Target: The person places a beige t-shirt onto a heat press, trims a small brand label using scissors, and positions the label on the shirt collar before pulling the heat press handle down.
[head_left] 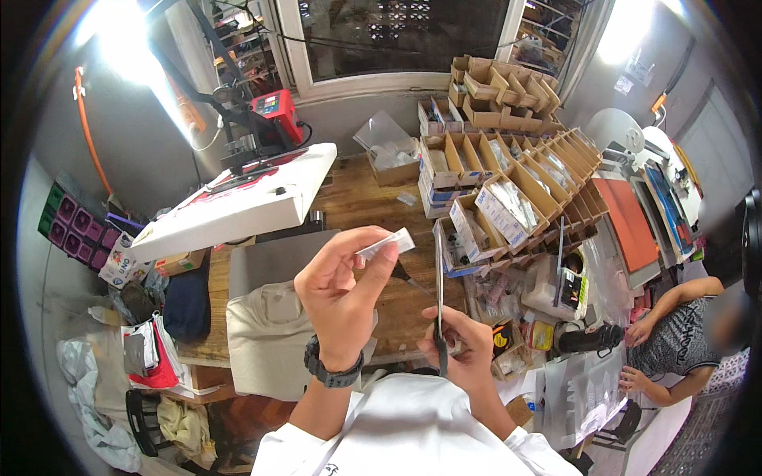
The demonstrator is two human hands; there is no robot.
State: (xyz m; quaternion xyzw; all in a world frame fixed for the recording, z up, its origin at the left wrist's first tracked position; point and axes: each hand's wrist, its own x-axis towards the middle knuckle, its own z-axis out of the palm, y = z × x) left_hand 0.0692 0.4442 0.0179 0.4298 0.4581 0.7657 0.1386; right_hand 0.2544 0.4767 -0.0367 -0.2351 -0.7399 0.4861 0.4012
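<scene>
**Left hand (341,278) pinching a small white piece (389,244), right hand (468,341) gripping a bladed tool (440,278)**

The wooden table (353,194) is stretching away toward a window (405,40) in a grey wall. On its left, a beige cloth (266,337) is lying partly over a grey board (262,266), near a machine with a red control box (276,113). On the right, divided cardboard boxes (476,159) are standing in crowded rows, and a co-worker (671,337) is reaching toward clear plastic sheets (583,397).

The left thumb and fingers are holding the white piece above the table; the right fingers are closing around the tool's handle, its blade pointing toward the window. Those fingers are hiding much of the handle, so the tool is only probably a pair of scissors. The left wrist is covering the cloth's edge, lamp glare is washing out the upper left, and small packets in the boxes are blurring together.
</scene>
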